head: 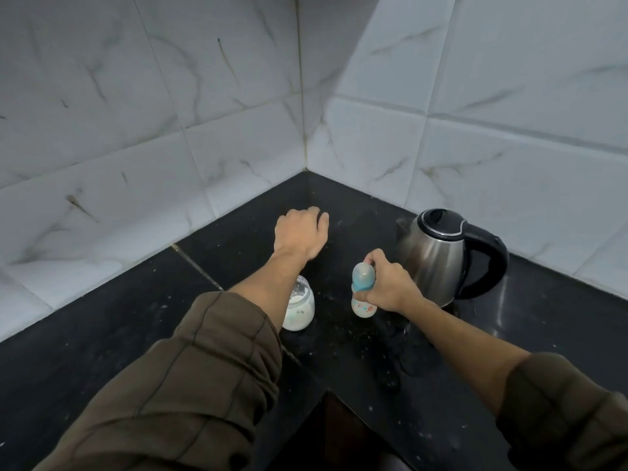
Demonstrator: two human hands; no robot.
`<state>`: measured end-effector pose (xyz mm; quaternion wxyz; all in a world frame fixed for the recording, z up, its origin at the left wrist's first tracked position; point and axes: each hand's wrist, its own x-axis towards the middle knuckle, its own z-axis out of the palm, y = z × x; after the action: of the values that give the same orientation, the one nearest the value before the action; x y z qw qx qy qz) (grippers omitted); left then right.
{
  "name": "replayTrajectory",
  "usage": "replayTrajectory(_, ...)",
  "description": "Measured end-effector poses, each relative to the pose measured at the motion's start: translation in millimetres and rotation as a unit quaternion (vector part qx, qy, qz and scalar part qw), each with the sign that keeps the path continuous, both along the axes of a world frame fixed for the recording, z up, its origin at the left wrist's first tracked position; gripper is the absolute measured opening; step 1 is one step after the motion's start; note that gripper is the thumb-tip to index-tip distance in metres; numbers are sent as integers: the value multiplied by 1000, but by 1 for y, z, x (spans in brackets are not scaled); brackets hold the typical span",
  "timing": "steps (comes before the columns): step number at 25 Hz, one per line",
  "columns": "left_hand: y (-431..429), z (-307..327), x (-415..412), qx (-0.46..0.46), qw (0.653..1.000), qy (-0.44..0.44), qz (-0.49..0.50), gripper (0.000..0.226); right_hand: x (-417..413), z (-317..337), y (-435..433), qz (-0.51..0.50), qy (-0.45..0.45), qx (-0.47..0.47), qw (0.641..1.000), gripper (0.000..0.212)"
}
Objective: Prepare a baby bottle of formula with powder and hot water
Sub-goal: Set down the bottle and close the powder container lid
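Note:
A baby bottle (363,309) with milky liquid and a blue cap (363,276) stands on the black counter (356,362). My right hand (387,283) grips its neck and cap. A glass jar of white powder (300,309) stands left of the bottle, open at the top and partly hidden by my left forearm. My left hand (300,232) reaches past the jar toward the corner, palm down with its fingers bent over the counter; whatever lies under them is hidden. A steel electric kettle (438,256) with a black lid and handle stands right of the bottle.
White marble-look tiled walls (170,130) close the corner behind the counter. Spilled water and powder specks (404,355) lie on the counter in front of the kettle. The counter's inner edge drops off at the bottom centre.

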<state>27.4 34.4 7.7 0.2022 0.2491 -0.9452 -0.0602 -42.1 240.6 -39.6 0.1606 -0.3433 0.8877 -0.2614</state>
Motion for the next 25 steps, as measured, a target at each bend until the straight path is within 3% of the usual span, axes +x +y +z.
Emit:
replayTrajectory(15,13,-4,0,12,999,-34,13,47,-4,-9,7,10,0,27,1000,67)
replayTrajectory(22,12,8,8,-3,1000,-23,18,47,3,1,7,23,18,35,999,98)
replayTrajectory(25,14,11,10,-11,1000,-23,17,46,6,6,5,36,44,35,998,100)
